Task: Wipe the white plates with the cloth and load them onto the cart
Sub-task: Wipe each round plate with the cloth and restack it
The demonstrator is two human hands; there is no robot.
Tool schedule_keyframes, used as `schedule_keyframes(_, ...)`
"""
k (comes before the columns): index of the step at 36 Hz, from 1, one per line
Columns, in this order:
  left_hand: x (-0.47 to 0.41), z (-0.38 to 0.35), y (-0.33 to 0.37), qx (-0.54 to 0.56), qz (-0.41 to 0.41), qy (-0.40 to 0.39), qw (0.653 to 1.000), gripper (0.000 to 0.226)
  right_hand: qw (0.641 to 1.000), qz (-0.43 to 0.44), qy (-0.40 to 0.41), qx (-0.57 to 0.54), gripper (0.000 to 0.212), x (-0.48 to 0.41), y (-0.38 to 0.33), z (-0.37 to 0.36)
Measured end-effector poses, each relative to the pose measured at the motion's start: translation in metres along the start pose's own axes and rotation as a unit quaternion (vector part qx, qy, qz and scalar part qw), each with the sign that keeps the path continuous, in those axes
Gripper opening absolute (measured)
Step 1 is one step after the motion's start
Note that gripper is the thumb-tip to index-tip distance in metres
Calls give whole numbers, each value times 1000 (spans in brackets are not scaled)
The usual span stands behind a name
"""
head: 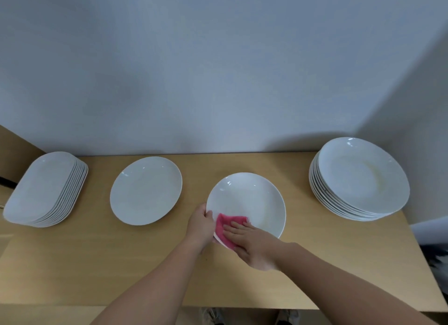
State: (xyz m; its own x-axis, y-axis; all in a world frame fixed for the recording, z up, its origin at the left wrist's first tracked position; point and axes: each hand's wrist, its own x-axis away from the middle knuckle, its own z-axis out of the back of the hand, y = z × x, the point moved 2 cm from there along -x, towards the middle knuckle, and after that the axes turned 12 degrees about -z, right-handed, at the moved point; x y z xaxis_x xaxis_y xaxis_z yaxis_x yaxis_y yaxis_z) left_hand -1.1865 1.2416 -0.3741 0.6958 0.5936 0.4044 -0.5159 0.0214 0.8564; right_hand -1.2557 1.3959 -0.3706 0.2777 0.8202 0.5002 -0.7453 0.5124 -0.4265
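The white plate (252, 198) being worked on sat near the middle of the desk (121, 264), a little to the right and towards the near edge. The left hand (200, 224) gripped its rim on the near-left side, thumb over the top edge and fingers curled underneath. The right hand (252, 244) lay flat on the pink cloth (226, 224), fingers straight and close together, pressing it down on the near-left part of the plate's inner surface. The cloth spilled a little over the rim beside the left hand. From where I stood I could not tell whether the plate lay flat on the desk or was tipped up slightly.

Just to its left, apart from it, a single round plate (145, 190) lay flat on the wood. Further left, by the desk's end, stood a stack of oblong plates (41, 189). Well off to the right, near the far corner, rose a stack of round plates (361, 177), the top one showing a faint yellowish smear. Behind it all was a plain grey wall (218, 70).
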Motion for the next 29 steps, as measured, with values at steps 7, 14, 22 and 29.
schedule_keyframes(7,-2,1,7,-44,-15,-38,998,36,997,-12,-59,57,52,28,29,13)
schedule_keyframes(14,-5,3,9,-76,-21,-54,995,37,967,-73,-66,235,56,36,46,37)
schedule_keyframes(22,-7,4,11,-74,-16,-65,995,38,938,-180,-7,297,68,21,58,35)
schedule_keyframes(29,-7,4,9,-63,-24,-62,996,37,936,-172,71,297,66,-12,68,42)
